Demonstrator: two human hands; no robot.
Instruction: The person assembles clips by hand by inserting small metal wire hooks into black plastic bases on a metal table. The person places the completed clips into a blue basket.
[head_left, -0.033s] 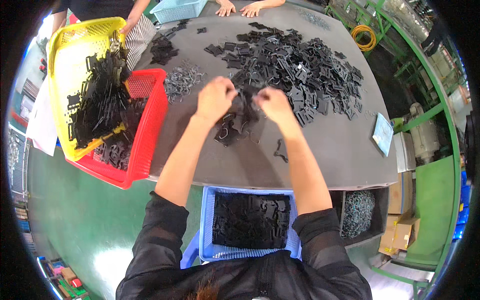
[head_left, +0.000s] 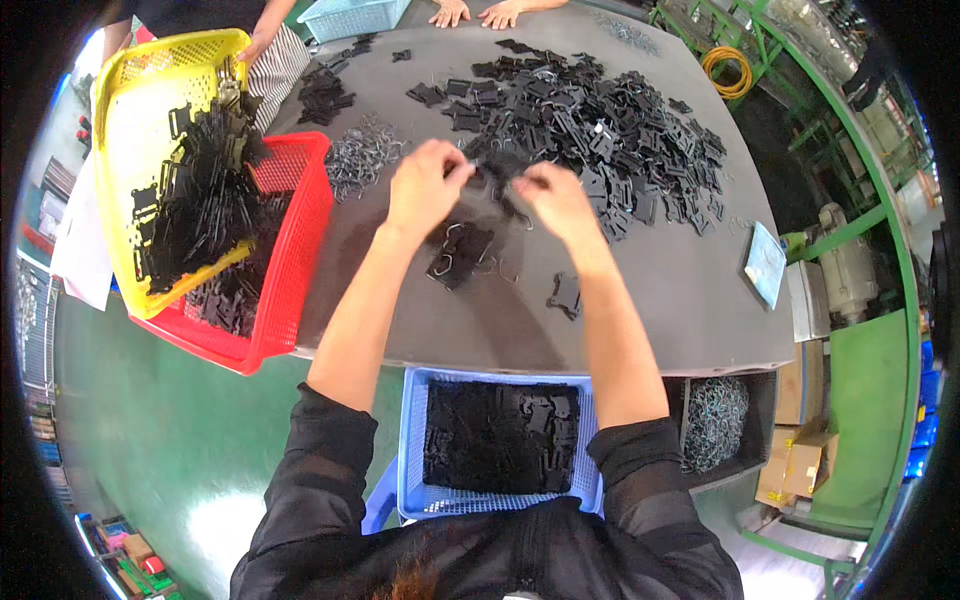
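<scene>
My left hand is closed above the table, thumb and fingertips pinched at a blurred black flat piece. Across from it, my right hand has its fingers curled together; whatever is in them is too blurred to make out. Just below my hands lie a black flat part with thin metal wire hooks around it and, beside my right forearm, another black part. Beyond my hands spreads a large heap of black flat parts. A pile of wire hooks lies beyond my left hand.
At left, a person's hand holds a tilted yellow basket of black parts over a red basket. A blue basket of black parts stands before me, beside a bin of hooks. Another person's hands rest at the far edge.
My hands have shifted slightly apart, the left one a little to the left and the right one a little to the right. The black part beside my right forearm shows more fully.
</scene>
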